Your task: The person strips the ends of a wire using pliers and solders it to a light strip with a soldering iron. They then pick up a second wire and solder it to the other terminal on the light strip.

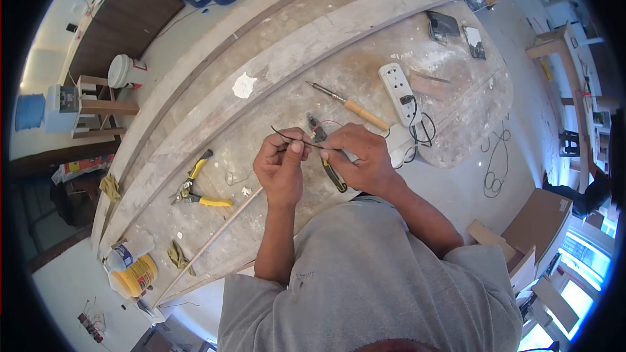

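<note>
A thin dark wire (pixel 282 135) runs between my two hands above the workbench. My left hand (pixel 279 166) pinches it between thumb and fingers, and its free end sticks out up and to the left. My right hand (pixel 358 156) pinches the same wire close by on the right. Partly hidden beneath my hands lies a tool with a black-and-yellow handle (pixel 335 176); its dark head (pixel 315 123) shows above them, with a thin red wire beside it. A soldering iron (pixel 357 111) with a wooden handle rests just beyond my right hand.
Yellow-handled snips (pixel 199 189) and a long thin rod (pixel 218 237) lie left. A white power strip (pixel 399 93) with a black plug and cable sits right. Long curved boards (pixel 293 42) span the far side. A yellow container (pixel 139 274) stands at the near left edge.
</note>
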`<act>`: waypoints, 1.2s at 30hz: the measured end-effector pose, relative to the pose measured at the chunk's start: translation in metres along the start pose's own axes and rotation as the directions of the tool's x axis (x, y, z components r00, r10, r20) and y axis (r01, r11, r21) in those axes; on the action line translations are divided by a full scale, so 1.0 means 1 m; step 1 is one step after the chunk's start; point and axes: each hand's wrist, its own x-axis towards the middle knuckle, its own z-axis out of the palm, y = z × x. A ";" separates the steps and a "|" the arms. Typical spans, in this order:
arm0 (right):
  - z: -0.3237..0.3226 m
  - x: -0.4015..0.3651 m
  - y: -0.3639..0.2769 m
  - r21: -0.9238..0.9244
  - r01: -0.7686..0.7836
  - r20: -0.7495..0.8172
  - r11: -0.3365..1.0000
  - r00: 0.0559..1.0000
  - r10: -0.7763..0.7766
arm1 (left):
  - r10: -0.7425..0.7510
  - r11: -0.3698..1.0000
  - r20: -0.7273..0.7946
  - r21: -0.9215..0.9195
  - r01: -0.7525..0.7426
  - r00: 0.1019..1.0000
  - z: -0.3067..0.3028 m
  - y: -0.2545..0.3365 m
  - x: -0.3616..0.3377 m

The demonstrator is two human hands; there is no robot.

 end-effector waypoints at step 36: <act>0.006 -0.016 -0.008 -0.175 0.169 -0.135 0.970 0.972 -0.194 | 0.038 0.988 -0.007 -0.150 -0.039 0.999 0.014 -0.011 -0.020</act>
